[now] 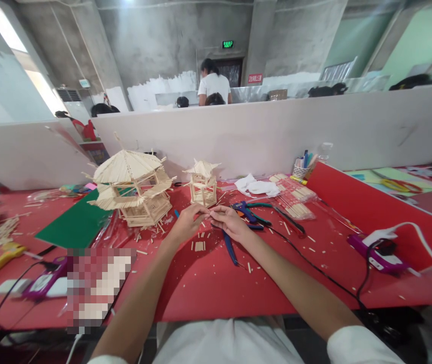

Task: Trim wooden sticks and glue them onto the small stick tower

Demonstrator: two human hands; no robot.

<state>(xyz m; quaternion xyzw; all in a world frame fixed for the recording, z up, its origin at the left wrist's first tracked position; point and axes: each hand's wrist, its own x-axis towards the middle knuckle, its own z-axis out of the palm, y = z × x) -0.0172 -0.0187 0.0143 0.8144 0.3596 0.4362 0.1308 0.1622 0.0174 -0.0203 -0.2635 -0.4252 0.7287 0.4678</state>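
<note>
My left hand (pixel 190 221) and my right hand (pixel 230 221) meet fingertip to fingertip above the red tabletop. Both are closed in a pinch, and whatever lies between the fingers is too small to make out. Just below them, a few short wooden stick pieces (pixel 199 246) lie side by side. A small stick-built pavilion model (pixel 203 184) stands right behind my hands. To its left is a larger pavilion model (pixel 132 187) with a layered roof. Close to my right hand lie a blue glue gun (pixel 249 211) and a blue-handled tool (pixel 231 248), partly hidden by the hand.
A green board (pixel 75 220) lies at left, near a yellow glue gun (pixel 1 260). Purple power strips (pixel 377 255) sit on both sides. A black cable crosses the right half. Bagged sticks (pixel 295 197), white tissue (pixel 256 186) and a pen basket (pixel 302 166) stand before the partition (pixel 269 134).
</note>
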